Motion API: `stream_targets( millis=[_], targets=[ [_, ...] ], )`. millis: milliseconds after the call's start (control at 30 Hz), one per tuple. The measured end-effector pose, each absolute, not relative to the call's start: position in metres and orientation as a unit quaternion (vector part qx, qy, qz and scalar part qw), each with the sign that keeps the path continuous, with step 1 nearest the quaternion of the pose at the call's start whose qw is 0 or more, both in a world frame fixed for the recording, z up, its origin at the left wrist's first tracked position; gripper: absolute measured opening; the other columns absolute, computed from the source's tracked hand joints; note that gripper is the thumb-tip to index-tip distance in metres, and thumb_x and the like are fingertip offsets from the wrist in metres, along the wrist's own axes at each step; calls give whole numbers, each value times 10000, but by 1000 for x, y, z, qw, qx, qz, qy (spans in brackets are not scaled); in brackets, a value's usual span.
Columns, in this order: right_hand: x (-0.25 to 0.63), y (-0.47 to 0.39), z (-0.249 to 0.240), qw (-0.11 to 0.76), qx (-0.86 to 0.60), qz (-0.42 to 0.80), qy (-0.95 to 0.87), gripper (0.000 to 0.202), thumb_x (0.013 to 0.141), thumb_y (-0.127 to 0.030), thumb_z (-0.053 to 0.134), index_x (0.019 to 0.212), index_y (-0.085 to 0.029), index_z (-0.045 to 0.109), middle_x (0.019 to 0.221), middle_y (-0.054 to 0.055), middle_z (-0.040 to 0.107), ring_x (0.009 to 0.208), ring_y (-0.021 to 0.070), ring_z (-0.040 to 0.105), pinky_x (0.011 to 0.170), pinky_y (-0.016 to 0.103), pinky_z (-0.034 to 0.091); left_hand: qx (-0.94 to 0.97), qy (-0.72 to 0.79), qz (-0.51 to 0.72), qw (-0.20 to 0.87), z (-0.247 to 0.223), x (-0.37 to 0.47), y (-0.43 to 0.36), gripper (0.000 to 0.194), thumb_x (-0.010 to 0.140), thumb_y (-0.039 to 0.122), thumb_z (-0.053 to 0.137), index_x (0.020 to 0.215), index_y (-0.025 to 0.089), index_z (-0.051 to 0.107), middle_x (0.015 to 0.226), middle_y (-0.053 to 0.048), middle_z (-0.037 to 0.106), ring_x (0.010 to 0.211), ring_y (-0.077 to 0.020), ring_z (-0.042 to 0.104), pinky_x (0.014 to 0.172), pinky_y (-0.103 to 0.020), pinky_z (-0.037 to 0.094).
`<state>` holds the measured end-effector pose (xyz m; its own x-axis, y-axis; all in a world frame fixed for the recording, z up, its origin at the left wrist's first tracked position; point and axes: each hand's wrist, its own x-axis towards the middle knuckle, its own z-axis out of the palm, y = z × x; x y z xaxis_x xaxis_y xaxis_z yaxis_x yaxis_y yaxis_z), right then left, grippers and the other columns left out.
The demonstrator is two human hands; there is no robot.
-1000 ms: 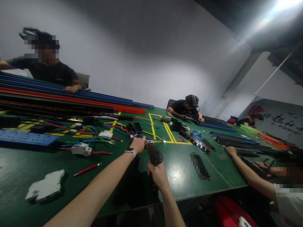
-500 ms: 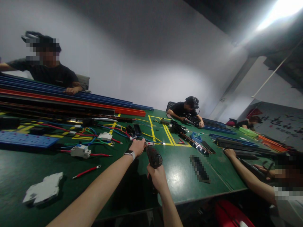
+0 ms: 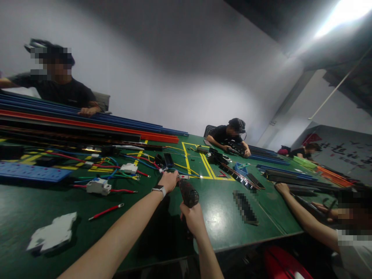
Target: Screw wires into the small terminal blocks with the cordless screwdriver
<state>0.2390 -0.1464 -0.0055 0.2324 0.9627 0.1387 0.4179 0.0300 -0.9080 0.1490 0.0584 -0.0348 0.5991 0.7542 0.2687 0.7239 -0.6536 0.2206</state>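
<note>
My right hand [image 3: 193,220] is wrapped round the grip of a dark power drill [image 3: 190,195], whose front end points away from me. The drill's tip meets or nearly meets a small white block with a red mark [image 3: 183,176]; the exact contact is hidden. My left hand [image 3: 169,180], with a watch on its wrist, is closed on the block's left side and steadies it on the green table. Just beyond lie blue and yellow wires [image 3: 186,169] and a black open box [image 3: 168,159].
White circuit breakers [image 3: 99,186] with red leads, a loose red cable [image 3: 106,212] and a white breaker-shaped piece [image 3: 54,232] lie to the left. A blue socket strip [image 3: 31,172] and long rails [image 3: 87,124] are behind. A co-worker's arm [image 3: 308,217] rests at the right.
</note>
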Motion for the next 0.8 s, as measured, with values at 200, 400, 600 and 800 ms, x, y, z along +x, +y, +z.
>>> stream_targets(
  millis=[200,400,600,800],
  targets=[
    [238,-148,-4,473,-630,302,-538,162,785,-236,471,679,-182,580,558,5,592,543,158,566,508,235,372,892,418,165,47,-34,149,59,313,971,368,331,1114,145,499,972,-164,690,951,-289,648,888,-426,329],
    [238,-148,-1,461,-640,294,-540,173,784,-239,479,643,-183,562,555,10,593,545,158,574,518,236,378,892,419,162,52,-34,149,59,318,970,368,337,1122,139,497,978,-173,694,968,-288,645,897,-423,327],
    [236,-148,2,458,-642,298,-538,185,793,-242,477,643,-182,567,545,7,586,528,154,558,504,236,365,892,420,160,55,-33,149,59,315,966,351,343,1133,134,498,994,-178,692,985,-288,643,905,-424,325],
    [235,-149,2,464,-645,299,-529,157,783,-241,485,658,-184,562,544,2,577,523,152,552,491,233,358,892,419,162,56,-34,149,59,306,964,342,337,1128,139,497,983,-177,693,969,-295,651,888,-427,338]
  ],
)
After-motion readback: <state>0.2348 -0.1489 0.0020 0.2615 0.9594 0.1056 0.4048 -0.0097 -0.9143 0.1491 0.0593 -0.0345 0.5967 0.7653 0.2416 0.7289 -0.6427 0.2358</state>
